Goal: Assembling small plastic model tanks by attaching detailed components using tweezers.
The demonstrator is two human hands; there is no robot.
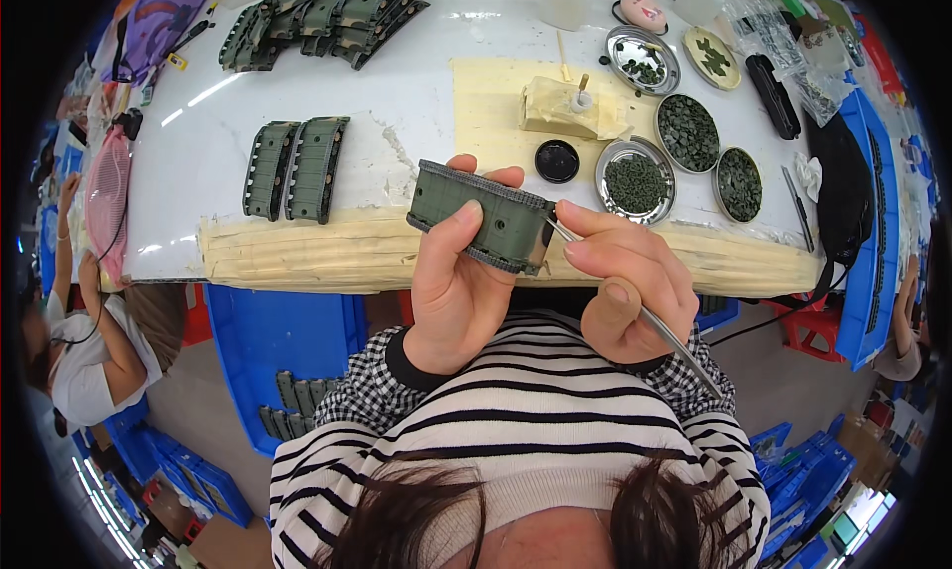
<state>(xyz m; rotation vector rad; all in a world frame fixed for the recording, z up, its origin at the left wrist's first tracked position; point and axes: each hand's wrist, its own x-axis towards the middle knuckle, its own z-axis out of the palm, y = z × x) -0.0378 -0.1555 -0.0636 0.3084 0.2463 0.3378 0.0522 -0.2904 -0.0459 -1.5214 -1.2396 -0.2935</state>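
In my left hand (pixel 448 296) is a green camouflage plastic model part (pixel 484 215), long and boxy with ribbed track-like edges. My thumb presses on its face and my fingers wrap behind it. My right hand (pixel 640 282) grips metal tweezers (pixel 676 343), whose tips meet the right end of the part. Whether a small piece sits between the tips is too small to tell. Two similar green parts (pixel 317 170) lie side by side on the table to the left.
Metal dishes of small green pieces (pixel 638 182) stand at the right, near a round black lid (pixel 556 161) and a tape-wrapped block (pixel 565 111). A pile of green parts (pixel 322 14) lies far left. Blue bins (pixel 288 321) sit below the table edge; other people are at the sides.
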